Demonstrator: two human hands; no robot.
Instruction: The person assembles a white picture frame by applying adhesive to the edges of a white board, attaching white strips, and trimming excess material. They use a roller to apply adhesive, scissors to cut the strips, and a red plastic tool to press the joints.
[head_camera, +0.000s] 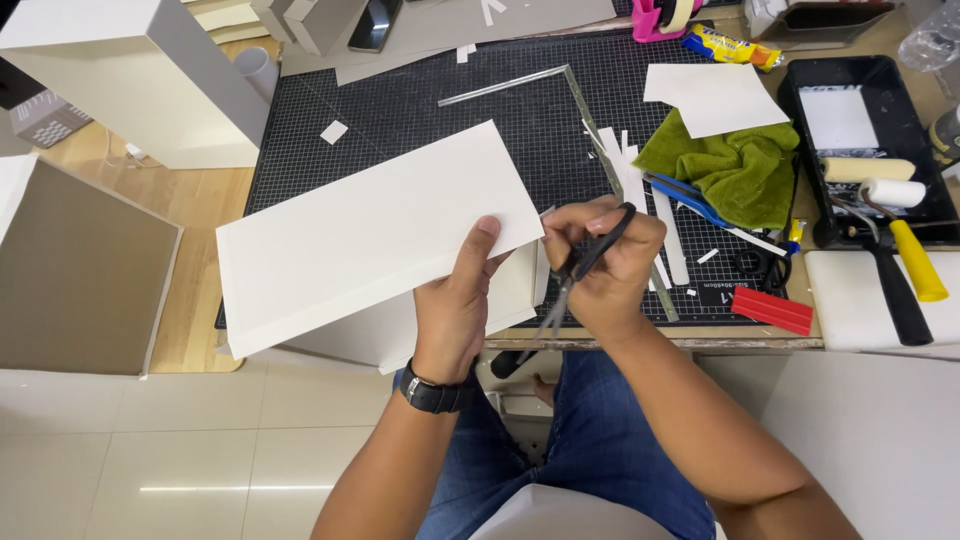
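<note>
We hold one white board (375, 235) in the left hand (455, 305), thumb on top near its lower right edge, fingers curled under it; the board hangs over the counter's (200, 215) near edge, out toward 10 o'clock from the hand. The right hand (605, 265) is closed through the loops of one pair of black scissors (580, 265), just at 3 o'clock of the board's right corner. The blades point down toward 6 o'clock; we cannot tell whether they are parted.

Doing it well, as we judge it: keep the board flat and stiff with the left thumb close to the cut line, feed the edge deep into the blades near the pivot, and turn the board, not the scissors, so the trim stays straight.

Counts:
- one black cutting mat (450, 110) at 12 o'clock
- one clear ruler (600, 130) lying across it
- several thin white strips (635, 180) by the ruler; too jumbled to count exactly
- one green cloth (730, 170) at 2 o'clock, with a white sheet (715, 95) partly over it
- one red block (772, 308) at 3 o'clock
- one black tray (905, 95) with two rollers (880, 180)
- one large white box (150, 75) at 10 o'clock
</note>
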